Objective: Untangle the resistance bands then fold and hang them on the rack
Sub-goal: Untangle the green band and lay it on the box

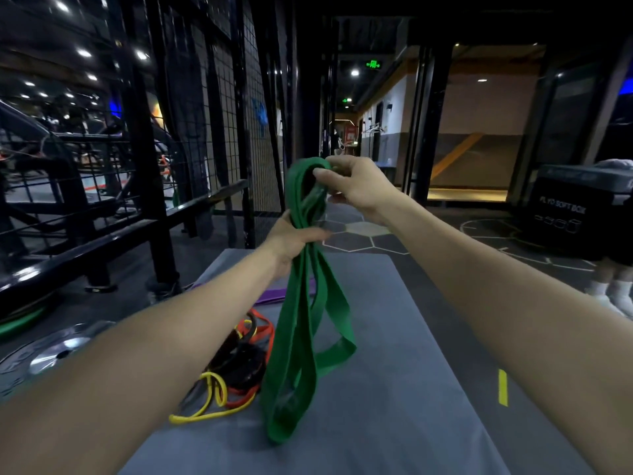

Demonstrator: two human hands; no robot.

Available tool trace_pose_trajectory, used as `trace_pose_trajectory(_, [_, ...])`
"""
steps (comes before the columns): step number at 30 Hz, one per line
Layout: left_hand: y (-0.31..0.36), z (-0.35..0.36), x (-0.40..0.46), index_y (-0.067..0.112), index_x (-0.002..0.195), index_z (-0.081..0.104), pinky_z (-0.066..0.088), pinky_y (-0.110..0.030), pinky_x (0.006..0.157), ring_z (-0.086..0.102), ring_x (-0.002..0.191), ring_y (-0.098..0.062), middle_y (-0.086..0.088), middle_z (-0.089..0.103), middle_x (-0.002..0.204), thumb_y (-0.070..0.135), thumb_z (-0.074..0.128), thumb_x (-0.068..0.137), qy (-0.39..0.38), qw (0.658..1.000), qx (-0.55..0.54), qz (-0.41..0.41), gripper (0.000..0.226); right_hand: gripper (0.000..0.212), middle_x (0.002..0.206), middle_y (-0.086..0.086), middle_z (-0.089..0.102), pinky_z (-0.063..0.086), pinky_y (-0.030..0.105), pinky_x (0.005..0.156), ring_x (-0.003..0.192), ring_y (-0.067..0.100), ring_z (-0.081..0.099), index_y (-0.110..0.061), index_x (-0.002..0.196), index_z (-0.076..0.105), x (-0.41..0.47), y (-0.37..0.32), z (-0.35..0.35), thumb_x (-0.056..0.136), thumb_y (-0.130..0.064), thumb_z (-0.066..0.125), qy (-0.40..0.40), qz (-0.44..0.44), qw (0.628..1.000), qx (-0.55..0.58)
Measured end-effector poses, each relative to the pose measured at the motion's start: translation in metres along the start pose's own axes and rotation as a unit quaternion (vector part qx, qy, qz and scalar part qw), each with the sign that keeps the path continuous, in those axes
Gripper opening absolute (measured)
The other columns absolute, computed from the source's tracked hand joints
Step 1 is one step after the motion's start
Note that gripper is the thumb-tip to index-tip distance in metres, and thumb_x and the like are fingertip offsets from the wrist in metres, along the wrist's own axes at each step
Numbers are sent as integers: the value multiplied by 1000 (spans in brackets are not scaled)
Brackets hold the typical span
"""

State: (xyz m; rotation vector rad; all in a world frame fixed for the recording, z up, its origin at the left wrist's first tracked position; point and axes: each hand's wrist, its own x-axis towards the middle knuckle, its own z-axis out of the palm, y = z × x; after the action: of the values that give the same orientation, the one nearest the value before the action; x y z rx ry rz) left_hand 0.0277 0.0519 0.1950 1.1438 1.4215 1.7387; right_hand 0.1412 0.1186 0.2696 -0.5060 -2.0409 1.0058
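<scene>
Fingers of the left hand (294,241) are curled round the gathered middle of a green resistance band (301,323), bunching several strands together above a grey mat (411,371). Higher up, the right hand (352,186) pinches the band's top loop between thumb and curled fingers, holding it raised. Below the left hand the wide green loops hang down, their lowest folds low over the mat; whether they touch it cannot be told. On the mat just left of the hanging loops lies a tangle of bands: a yellow band (205,406), an orange band (260,334) and a black band (239,365) knotted together. A purple band (274,294) lies farther back. A black metal rack (144,186) with wire mesh stands to the left.
</scene>
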Motion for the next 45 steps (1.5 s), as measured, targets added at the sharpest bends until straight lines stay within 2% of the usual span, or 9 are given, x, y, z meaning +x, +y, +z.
trace_pose_trajectory(2, [2,-17,4,12,85,55,50,-23,53,59,60,-15,-3,58,71,-9,64,77,44,999,-19,2,24,51,110,13,61,51,24,67,80,17,59,-5,134,44,-8,19,-3,89,-20,62,-16,30,999,10])
trace_pose_trajectory(7, [4,-63,5,14,64,53,47,-25,56,55,49,-14,5,55,41,-2,60,81,111,992,-43,-30,24,41,104,17,61,39,11,53,85,18,51,5,123,55,-40,111,18,86,-10,65,-69,146,971,-177])
trace_pose_trajectory(14, [-25,-118,-3,18,60,48,44,-16,42,49,35,-10,6,47,36,-5,53,83,154,986,-50,-34,33,43,131,16,55,42,32,96,119,29,54,-2,131,50,-69,206,86,88,-6,54,-201,225,901,-312])
trace_pose_trajectory(21, [-74,-168,-3,18,60,36,45,-21,45,43,34,-10,5,37,40,-4,46,85,210,973,-62,-79,35,21,117,20,57,42,33,83,109,33,55,-4,108,54,-71,265,124,90,-13,50,-145,297,897,-293])
trace_pose_trajectory(27, [-98,-187,2,17,60,32,43,-21,41,42,32,-12,5,34,39,-3,45,86,231,966,-70,-88,36,39,111,20,62,45,32,77,107,34,60,5,114,57,-72,292,139,85,-21,64,-73,386,891,-225])
trace_pose_trajectory(31, [-109,-192,6,17,62,35,45,-23,45,44,34,-14,4,36,38,-4,48,84,251,961,-74,-91,33,11,88,19,64,50,37,71,77,29,60,4,86,65,-72,292,142,78,-4,65,-5,417,906,-71])
trace_pose_trajectory(35, [-115,-201,9,14,71,39,51,-33,54,49,41,-20,-2,43,48,-2,53,80,266,956,-71,-103,23,10,80,12,55,42,28,56,66,23,52,-5,95,56,-76,277,139,86,-5,54,-95,381,919,-20])
trace_pose_trajectory(42, [-114,-204,12,10,89,45,54,-35,55,51,53,-23,-9,44,65,-1,57,76,312,943,-67,-97,20,24,72,8,66,53,28,61,65,20,63,-4,85,59,-93,268,106,88,9,39,-138,408,859,277])
trace_pose_trajectory(45, [-109,-202,13,10,95,44,53,-37,57,52,57,-22,-9,46,70,-1,57,78,325,939,-60,-96,24,21,71,6,69,57,23,62,62,15,66,-5,87,62,-94,266,95,91,7,45,-151,388,875,247])
